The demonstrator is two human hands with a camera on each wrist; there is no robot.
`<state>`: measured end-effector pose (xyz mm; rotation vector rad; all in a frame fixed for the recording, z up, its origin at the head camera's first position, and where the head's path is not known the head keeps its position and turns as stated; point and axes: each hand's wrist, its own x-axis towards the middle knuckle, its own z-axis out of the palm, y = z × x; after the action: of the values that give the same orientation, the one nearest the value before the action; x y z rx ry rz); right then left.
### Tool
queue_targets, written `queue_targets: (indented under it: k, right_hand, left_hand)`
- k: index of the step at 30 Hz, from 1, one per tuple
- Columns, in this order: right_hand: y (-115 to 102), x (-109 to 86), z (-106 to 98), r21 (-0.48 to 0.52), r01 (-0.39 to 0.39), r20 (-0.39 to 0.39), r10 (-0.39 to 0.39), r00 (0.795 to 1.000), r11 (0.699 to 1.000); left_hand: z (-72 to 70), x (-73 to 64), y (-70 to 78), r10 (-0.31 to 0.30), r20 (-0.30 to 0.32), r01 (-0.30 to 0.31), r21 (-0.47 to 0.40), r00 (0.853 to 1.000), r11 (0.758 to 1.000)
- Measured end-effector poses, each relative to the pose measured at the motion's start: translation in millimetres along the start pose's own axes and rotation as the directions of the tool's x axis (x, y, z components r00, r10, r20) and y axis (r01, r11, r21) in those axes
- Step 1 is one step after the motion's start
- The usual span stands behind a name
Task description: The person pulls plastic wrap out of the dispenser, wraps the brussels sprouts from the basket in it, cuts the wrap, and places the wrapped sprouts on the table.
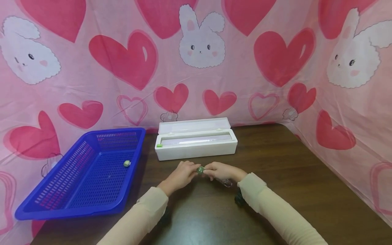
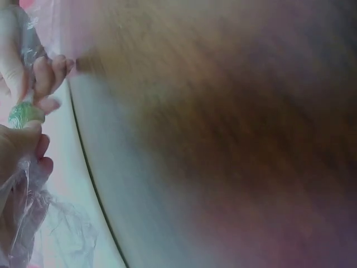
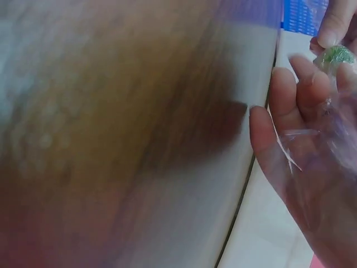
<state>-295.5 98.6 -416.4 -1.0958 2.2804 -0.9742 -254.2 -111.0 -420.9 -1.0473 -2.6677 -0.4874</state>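
A small round green thing (image 1: 200,169) wrapped in clear cling film is between my two hands, above the table in front of the white box. The left hand (image 1: 183,175) pinches its film-covered side between thumb and fingers. Bunched film at its other side is pinched by my right hand (image 1: 218,169). Loose cling film (image 3: 312,162) trails over the right palm in the right wrist view, and more film (image 2: 64,226) hangs by the left hand in the left wrist view. Under the film, the green thing's exact kind cannot be told.
A white cling film dispenser box (image 1: 197,150) stands behind the hands, its lid (image 1: 194,126) raised and a green slider (image 1: 159,145) at its left end. To the left lies a blue plastic basket (image 1: 73,213) with one small pale green wrapped piece (image 1: 127,163) in it. A heart-patterned cloth hangs behind.
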Motion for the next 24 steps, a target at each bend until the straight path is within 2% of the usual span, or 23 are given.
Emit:
queue_targets:
  k: [5,13,18,24]
  right_hand:
    - [-2.2,-1.2,-3.1,-0.037,0.012,-0.035,-0.014,0.999,0.999]
    - [-3.7,-2.2,-7.8,-0.06,0.032,-0.022,-0.033,0.999,0.998]
    - [-5.2,-1.9,-6.2,-0.064,0.01,-0.035,-0.013,0.999,0.998]
    - [-4.7,-1.5,-4.7,-0.088,0.042,-0.04,-0.045,0.998,0.995]
  left_hand:
    - [0.3,0.3,0.0,-0.005,0.0,0.005,0.02,1.0,1.0]
    - [-0.9,-0.5,0.1,-0.018,0.008,0.018,0.073,1.0,0.997]
    - [-1.1,-2.3,-1.6,-0.018,0.006,0.017,0.078,1.0,0.997]
    - [-5.2,-4.0,-2.3,-0.008,0.036,0.006,0.054,0.999,0.999]
